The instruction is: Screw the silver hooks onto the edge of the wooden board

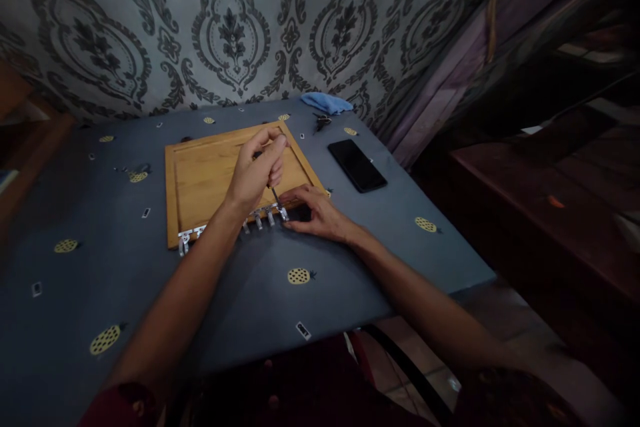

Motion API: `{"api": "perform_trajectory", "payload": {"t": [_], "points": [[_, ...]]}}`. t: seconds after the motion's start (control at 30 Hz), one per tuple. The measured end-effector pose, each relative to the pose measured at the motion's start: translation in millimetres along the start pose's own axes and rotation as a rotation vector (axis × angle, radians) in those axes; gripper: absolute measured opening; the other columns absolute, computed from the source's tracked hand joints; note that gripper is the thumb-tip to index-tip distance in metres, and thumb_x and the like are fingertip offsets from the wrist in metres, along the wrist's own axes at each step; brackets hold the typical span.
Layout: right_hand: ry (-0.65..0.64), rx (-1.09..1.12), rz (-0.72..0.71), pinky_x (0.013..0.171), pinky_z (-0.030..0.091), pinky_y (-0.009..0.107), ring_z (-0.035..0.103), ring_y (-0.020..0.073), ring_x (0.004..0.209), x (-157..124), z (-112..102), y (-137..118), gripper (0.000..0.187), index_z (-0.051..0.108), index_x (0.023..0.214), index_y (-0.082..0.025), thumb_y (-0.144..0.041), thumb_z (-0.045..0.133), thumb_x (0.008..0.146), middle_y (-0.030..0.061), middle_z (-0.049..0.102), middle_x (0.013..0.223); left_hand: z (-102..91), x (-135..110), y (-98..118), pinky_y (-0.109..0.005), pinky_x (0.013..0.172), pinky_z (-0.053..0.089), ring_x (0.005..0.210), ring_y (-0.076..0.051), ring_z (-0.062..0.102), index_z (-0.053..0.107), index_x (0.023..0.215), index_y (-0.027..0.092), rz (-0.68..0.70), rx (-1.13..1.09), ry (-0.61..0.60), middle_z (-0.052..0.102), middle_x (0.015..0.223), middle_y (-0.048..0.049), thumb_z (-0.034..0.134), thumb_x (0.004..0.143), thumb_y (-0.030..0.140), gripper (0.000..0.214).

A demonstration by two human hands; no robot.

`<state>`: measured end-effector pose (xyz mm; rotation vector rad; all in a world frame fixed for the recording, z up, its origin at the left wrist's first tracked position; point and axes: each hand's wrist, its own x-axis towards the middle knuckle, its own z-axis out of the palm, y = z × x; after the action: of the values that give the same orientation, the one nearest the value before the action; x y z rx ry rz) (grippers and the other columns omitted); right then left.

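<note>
A wooden panel [205,177] with a raised border lies flat on the table. Along its near edge runs a metal hook rail [259,219], its shiny hooks pointing towards me. My left hand [257,167] is closed around the handle of a screwdriver [275,198], which is mostly hidden by the fingers. The shaft slants down to the right end of the rail. There, my right hand [323,215] has its thumb and fingers on either side of the rail's end, gripping it at the panel's edge. Part of the rail disappears behind my left forearm.
A black phone [357,165] lies right of the panel. Behind it are a small dark object [321,121], too dim to name, and a blue cloth [327,103] by the patterned wall. Small thin items [133,169] rest on the left. The table's right edge [450,233] drops off beside a dark red surface [540,193].
</note>
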<state>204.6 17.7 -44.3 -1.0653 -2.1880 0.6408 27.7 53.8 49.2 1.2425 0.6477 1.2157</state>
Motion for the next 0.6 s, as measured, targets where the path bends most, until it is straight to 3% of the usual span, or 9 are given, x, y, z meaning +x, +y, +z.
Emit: {"api": "perform_trajectory", "payload": {"t": [0.2, 0.6], "points": [[-0.006, 0.05, 0.002, 0.103, 0.053, 0.047, 0.068, 0.0296, 0.117, -0.7, -0.8, -0.6, 0.044, 0.068, 0.125, -0.024, -0.034, 0.082, 0.084, 0.009, 0.075, 0.122, 6.0, -1.7, 10.7, -0.024, 0.039, 0.016, 0.042, -0.008, 0.02, 0.051, 0.076, 0.025, 0.062, 0.027, 0.214, 0.025, 0.052, 0.0089, 0.063, 0.099, 0.047, 0.034], [0.006, 0.052, 0.004, 0.102, 0.052, 0.047, 0.068, 0.0289, 0.114, -1.1, 0.9, 1.7, 0.044, 0.068, 0.124, -0.025, -0.035, 0.082, 0.084, 0.0079, 0.074, 0.122, 11.6, -2.6, -6.7, -0.021, 0.038, 0.021, 0.041, -0.007, 0.022, 0.052, 0.076, 0.023, 0.059, 0.011, 0.217, 0.027, 0.051, 0.0097, 0.066, 0.096, 0.055, 0.041]]}}
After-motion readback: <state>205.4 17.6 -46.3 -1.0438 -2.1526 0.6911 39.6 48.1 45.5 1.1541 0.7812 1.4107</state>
